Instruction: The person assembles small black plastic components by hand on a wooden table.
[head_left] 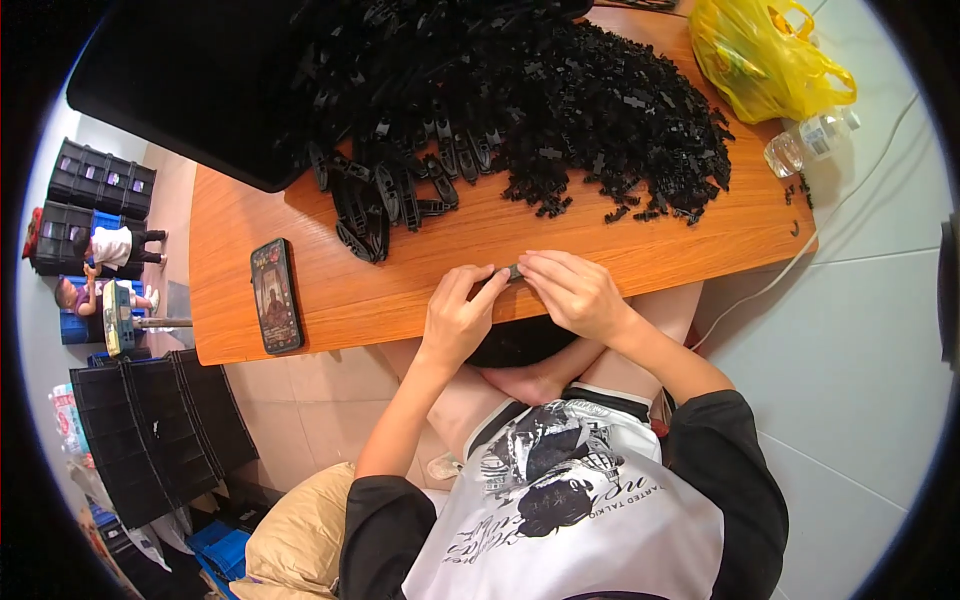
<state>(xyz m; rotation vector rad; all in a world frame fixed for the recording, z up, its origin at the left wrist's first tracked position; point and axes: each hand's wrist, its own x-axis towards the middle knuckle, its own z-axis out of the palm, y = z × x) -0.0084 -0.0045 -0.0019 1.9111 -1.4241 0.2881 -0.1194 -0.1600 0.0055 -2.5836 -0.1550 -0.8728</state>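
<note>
Just above the table's near edge, my left hand [460, 312] and my right hand [577, 292] meet over a small dark plastic part [514, 272]. Each pinches one end between thumb and fingertips, and the fingers cover most of it. Beyond them, a heap of small black plastic pieces [625, 115] spreads across the wooden table [450, 245]. Longer, hollow, boat-shaped black parts [390, 190] lie at the heap's near left side, a short way from my left hand.
A phone [276, 297] with a lit screen lies at left. A large black bin [190, 90] stands behind it. At right are a yellow plastic bag [765, 60], a clear bottle [815, 138] and a white cable [770, 285]. Stacked black crates [150, 430] and two people [110, 245] are farther left.
</note>
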